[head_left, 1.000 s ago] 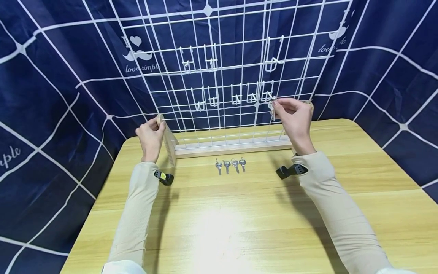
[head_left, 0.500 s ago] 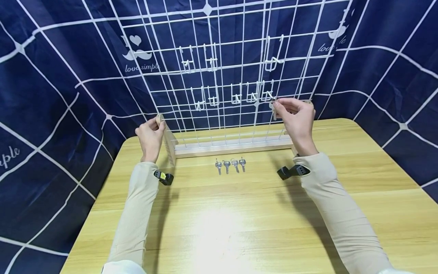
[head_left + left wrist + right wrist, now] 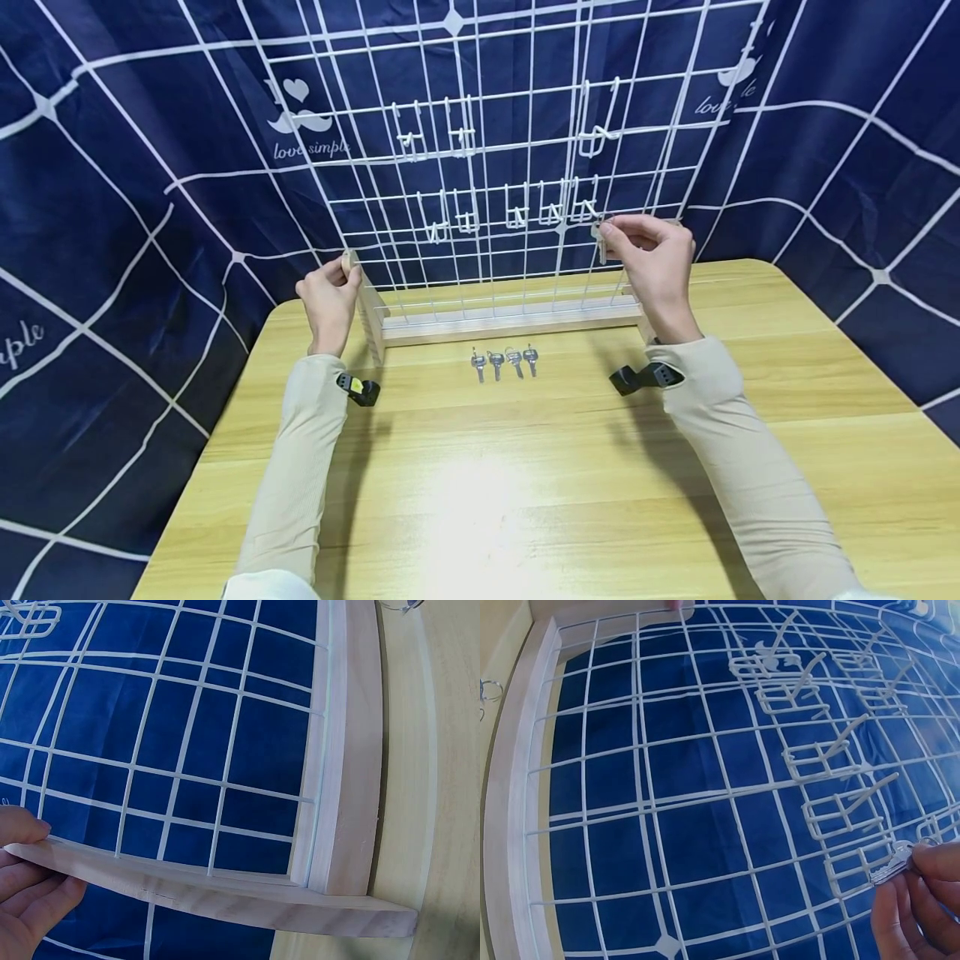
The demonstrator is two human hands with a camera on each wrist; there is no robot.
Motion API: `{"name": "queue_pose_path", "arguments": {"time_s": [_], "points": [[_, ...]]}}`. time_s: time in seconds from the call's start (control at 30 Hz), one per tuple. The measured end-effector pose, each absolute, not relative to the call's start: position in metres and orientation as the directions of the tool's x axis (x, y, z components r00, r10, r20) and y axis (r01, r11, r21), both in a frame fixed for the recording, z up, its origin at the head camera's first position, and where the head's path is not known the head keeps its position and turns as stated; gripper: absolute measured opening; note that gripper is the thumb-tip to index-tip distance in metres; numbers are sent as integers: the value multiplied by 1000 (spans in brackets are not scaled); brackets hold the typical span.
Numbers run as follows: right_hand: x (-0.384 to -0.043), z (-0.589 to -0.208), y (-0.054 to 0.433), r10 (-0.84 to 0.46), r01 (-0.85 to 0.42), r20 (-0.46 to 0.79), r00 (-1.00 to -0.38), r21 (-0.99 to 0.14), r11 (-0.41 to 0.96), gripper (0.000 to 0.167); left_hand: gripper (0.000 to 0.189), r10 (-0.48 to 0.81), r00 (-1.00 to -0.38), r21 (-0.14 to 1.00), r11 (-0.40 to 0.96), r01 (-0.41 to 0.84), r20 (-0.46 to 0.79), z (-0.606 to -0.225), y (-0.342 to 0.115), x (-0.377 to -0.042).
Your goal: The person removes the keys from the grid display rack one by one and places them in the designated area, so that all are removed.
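Note:
My left hand (image 3: 330, 298) grips the top of the wooden side post (image 3: 150, 889) of a white wire grid rack (image 3: 528, 250). Between the thumb and fingers of my right hand (image 3: 654, 265) is a silver key (image 3: 891, 868) on a ring, its blade pointing down in the head view. That key is right by the rightmost white hook (image 3: 587, 204) of the lower row; my fingertips partly cover the ring and this hook's tip. On the table, just in front of the rack's wooden base (image 3: 510, 325), several more silver keys (image 3: 513, 360) lie side by side.
More white hooks hang on the grid, among them an upper-right one (image 3: 597, 137) and an upper-left one (image 3: 408, 137). A dark blue curtain (image 3: 112, 250) with white lines surrounds the light wooden table (image 3: 480, 450) at the back and sides.
My right hand has shifted slightly right, still pinching the key beside the lower right hook. The left hand stays on the side post, and the keys on the table lie as before.

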State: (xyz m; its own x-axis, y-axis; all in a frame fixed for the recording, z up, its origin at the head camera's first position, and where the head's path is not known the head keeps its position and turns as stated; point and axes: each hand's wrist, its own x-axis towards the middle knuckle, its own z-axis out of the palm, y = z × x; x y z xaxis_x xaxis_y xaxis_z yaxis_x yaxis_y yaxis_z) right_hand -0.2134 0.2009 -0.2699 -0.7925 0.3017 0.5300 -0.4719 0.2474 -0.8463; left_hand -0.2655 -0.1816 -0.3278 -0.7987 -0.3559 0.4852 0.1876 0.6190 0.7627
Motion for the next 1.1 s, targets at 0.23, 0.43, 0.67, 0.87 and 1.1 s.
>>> {"name": "queue_pose_path", "arguments": {"time_s": [0.23, 0.43, 0.67, 0.87, 1.1], "points": [[-210, -271, 201, 289, -487, 538, -792, -842, 231, 21, 24, -361, -805, 768, 616, 174, 471, -329, -183, -267], [-208, -271, 202, 295, -479, 522, -800, -853, 210, 21, 24, -359, -801, 766, 616, 183, 480, -329, -183, -267], [-208, -276, 204, 299, -451, 486, -821, -874, 181, 24, 24, -364, -803, 771, 613, 174, 471, -329, -183, -267], [-209, -285, 206, 301, -412, 465, -833, -883, 225, 25, 23, -356, -800, 765, 616, 187, 483, -329, -182, -267], [-213, -296, 208, 293, -409, 451, -843, -891, 197, 24, 23, -353, -780, 760, 608, 230, 517, -330, -182, -267]]}}
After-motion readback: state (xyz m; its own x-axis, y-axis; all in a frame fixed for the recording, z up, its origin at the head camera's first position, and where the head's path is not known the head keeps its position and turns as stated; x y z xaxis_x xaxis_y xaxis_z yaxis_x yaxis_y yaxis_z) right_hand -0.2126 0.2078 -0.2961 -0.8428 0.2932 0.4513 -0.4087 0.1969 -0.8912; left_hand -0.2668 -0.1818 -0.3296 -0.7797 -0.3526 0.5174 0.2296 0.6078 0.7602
